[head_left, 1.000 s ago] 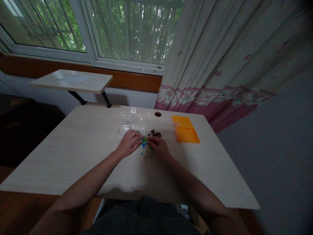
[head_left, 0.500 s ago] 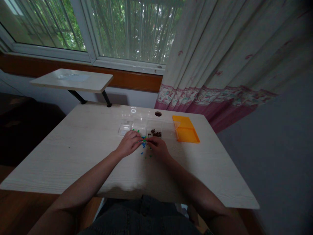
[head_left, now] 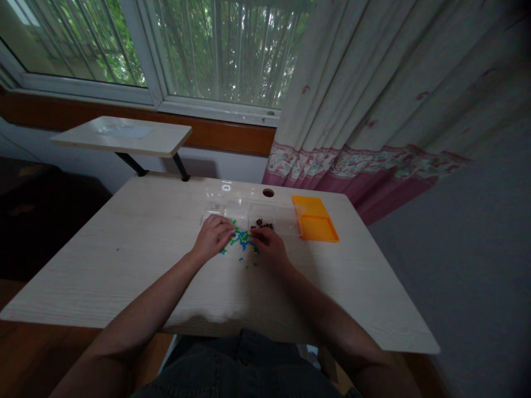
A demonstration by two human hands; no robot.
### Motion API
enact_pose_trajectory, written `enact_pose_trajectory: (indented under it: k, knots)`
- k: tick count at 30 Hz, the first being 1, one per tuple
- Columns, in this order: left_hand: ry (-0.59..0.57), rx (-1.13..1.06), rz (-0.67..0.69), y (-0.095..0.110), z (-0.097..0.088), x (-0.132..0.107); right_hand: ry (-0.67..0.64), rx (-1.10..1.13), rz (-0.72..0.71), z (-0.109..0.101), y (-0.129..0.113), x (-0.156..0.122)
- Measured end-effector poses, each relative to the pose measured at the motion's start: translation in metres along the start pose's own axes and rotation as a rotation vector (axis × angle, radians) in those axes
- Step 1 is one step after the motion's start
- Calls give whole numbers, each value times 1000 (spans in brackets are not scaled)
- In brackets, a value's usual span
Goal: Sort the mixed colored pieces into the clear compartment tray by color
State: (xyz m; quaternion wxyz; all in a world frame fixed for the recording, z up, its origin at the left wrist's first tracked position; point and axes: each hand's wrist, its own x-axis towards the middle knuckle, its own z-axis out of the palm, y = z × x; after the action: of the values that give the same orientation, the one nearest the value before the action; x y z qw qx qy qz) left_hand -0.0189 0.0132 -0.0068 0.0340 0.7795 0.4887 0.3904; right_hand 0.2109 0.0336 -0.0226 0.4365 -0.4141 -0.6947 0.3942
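Note:
A loose pile of small blue and green pieces (head_left: 242, 239) lies on the table between my hands, with a few strays nearer to me. They are too small to name. My left hand (head_left: 212, 237) is at the pile's left edge, its fingers bent and close together. On the right edge my right hand (head_left: 270, 247) has its thumb and fingers drawn together in a pinch. Whatever either hand holds is hidden. Just behind the pile stands a clear plastic compartment box (head_left: 286, 220); small dark brown pieces (head_left: 265, 225) lie in one compartment.
An orange two-part tray (head_left: 317, 228) sits right of the clear box, partly overlapped by it. The pale wooden table (head_left: 124, 265) has a round cable hole (head_left: 268, 193) at the back. A raised shelf (head_left: 161, 141) stands back left, and a curtain (head_left: 332, 138) hangs behind the right side.
My hands were together over the pile and are now apart. The left has moved left and the right slightly right, so more of the blue and green pieces show.

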Motion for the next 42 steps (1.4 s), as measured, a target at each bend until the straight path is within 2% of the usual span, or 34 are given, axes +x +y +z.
enact_pose_trajectory:
  k: [5,12,18,27,30,42]
  knots:
    - [113,35,-91,-12,-2,0,7,-10,3,-2,-5,0]
    - [210,76,-203,-20,0,-1,21,-81,-58,-6,-12,1]
    - [195,111,-229,-24,3,-2,56,-25,47,-4,-11,1]
    - [182,154,-235,-26,1,-3,24,117,151,-1,-6,0]
    - [175,157,-232,-25,1,-3,14,147,155,-1,-4,0]
    - [179,148,-208,-23,0,-2,26,39,89,-3,-7,0]
